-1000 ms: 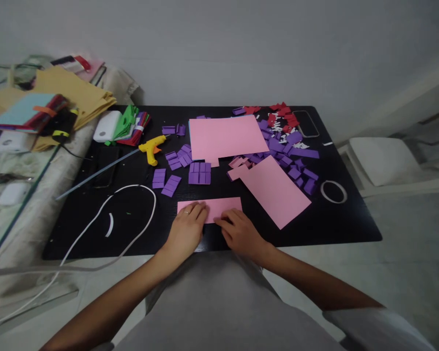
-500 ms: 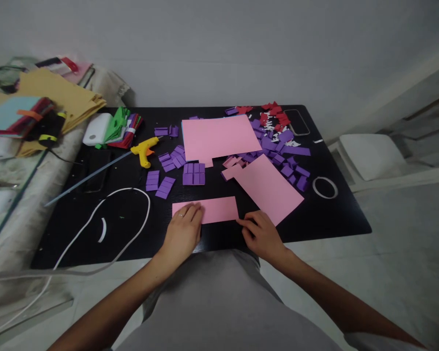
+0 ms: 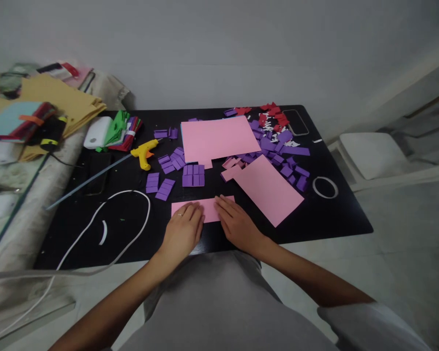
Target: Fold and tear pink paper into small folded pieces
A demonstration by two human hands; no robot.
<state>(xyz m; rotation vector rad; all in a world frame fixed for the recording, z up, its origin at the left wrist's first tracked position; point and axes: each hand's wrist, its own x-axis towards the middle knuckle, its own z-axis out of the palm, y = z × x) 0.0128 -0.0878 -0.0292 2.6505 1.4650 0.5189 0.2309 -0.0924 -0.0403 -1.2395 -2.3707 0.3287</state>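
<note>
Narrow rectangular pink-paper strip [image 3: 209,211] lying on black wood-look table [image 3: 342,219], under fingertips, long axis running left-right. Left hand [image 3: 183,228] pressing left half, right hand [image 3: 237,226] right half, equally near; both resting flat, gripping nothing. Near edge partly hidden; can't tell if folding.

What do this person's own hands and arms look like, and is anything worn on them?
Both are bare human hands, without gloves. The left hand wears a thin ring; no ring shows on the right hand. The forearms are bare too, and a loose grey sleeve covers the upper right arm.
</note>
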